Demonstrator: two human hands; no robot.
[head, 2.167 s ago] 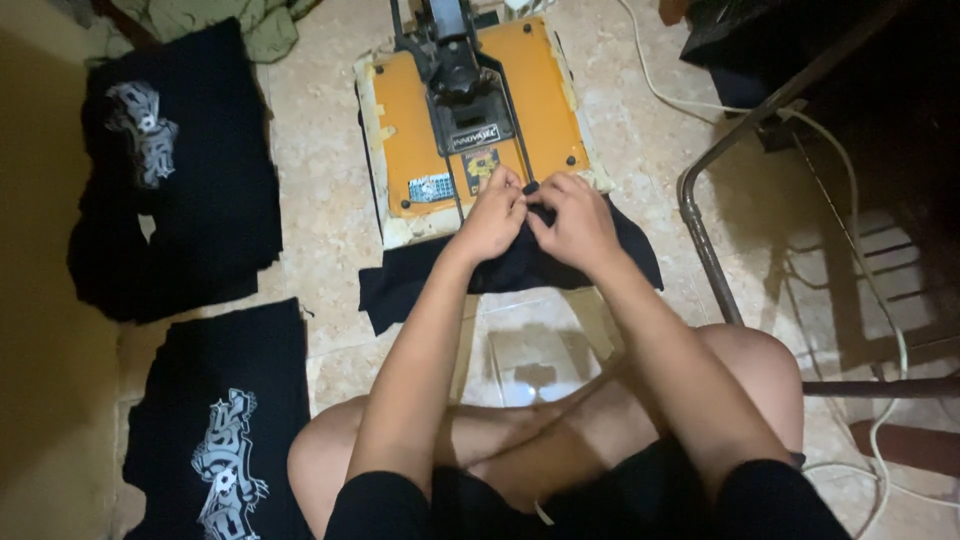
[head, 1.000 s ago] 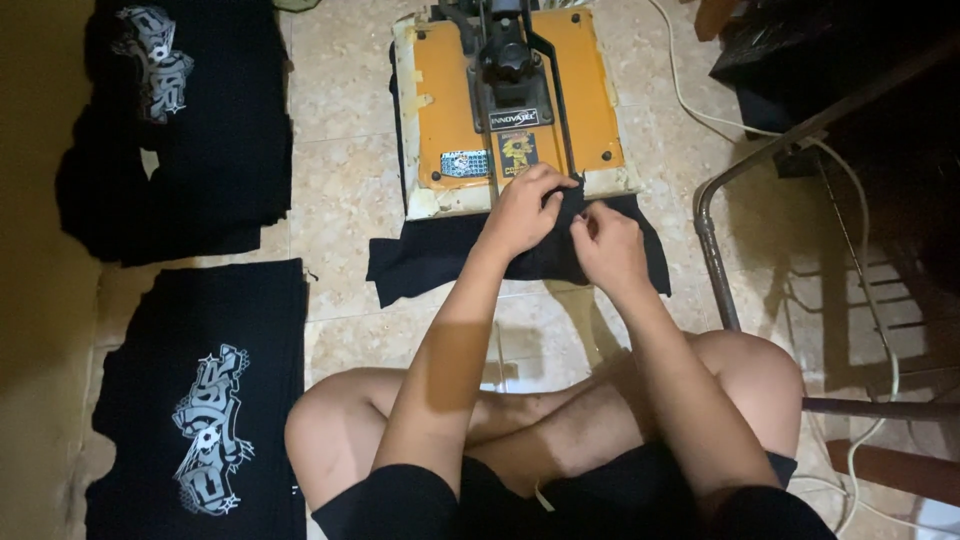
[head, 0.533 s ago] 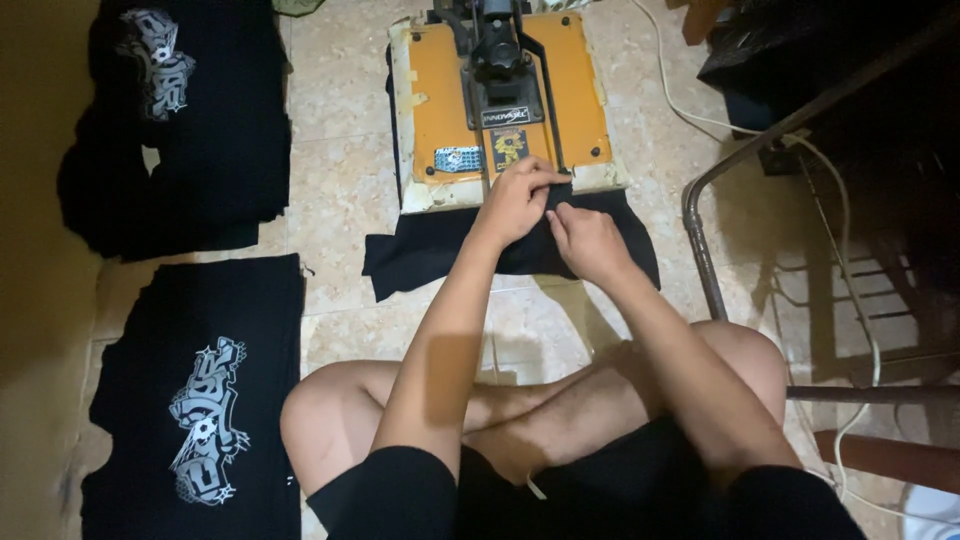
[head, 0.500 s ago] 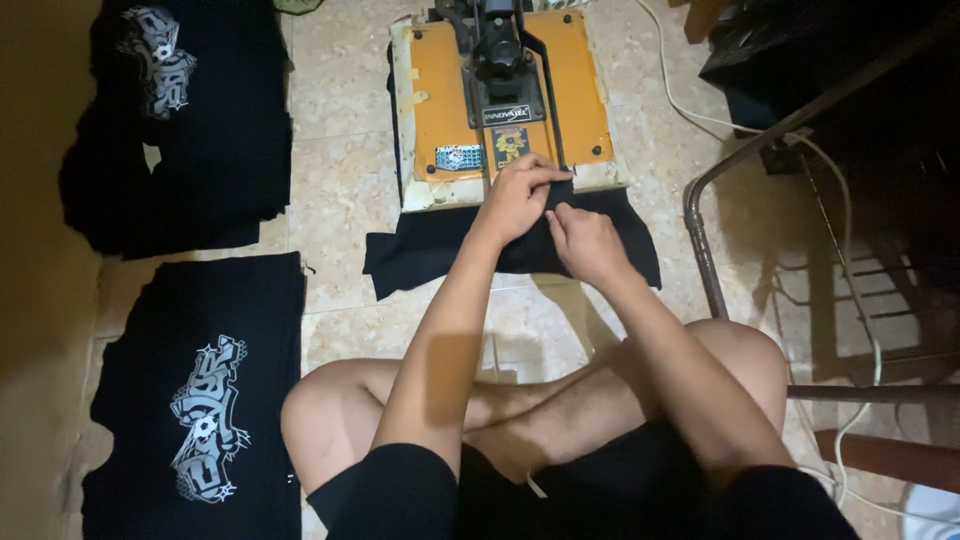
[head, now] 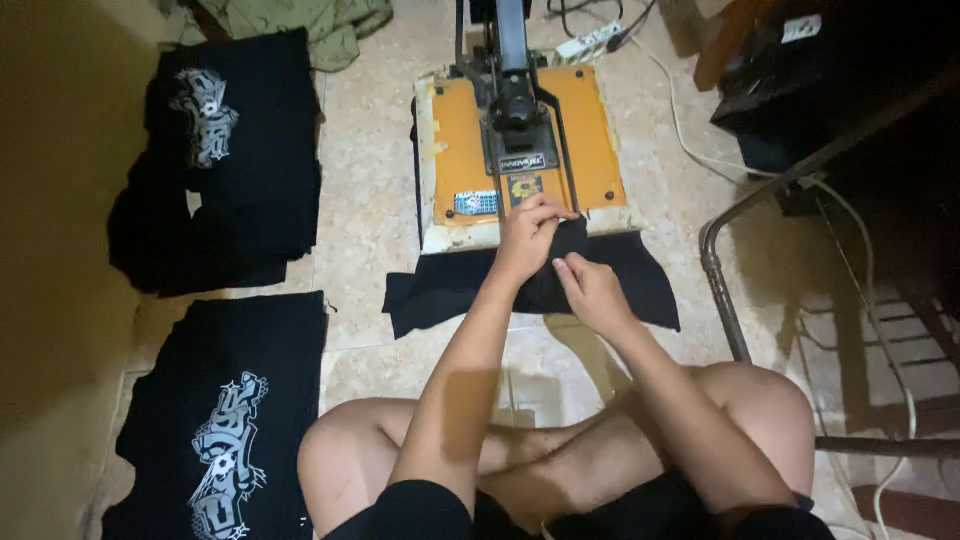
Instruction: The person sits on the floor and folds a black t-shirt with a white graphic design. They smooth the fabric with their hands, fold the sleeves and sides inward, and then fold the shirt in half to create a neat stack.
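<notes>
An orange heat press [head: 460, 170] sits on the tiled floor in front of me, its plate down. A black shirt [head: 440, 290] hangs out from under its near edge and spreads over the floor. My left hand [head: 528, 232] rests at the press's front edge with its fingers on the shirt's fabric. My right hand [head: 590, 290] lies just below it, pinching the same fabric. My crossed bare legs fill the bottom of the view.
A stack of black shirts with a white print [head: 225, 160] lies at the left; another printed black shirt [head: 235, 420] is nearer, lower left. A metal chair frame [head: 720, 300], white cables [head: 680, 110] and a power strip [head: 590, 42] lie right and behind. Green cloth [head: 300, 20] is at the top.
My left hand has moved up to the press's front edge. The right hand has slid slightly lower on the shirt. The view has shifted a little.
</notes>
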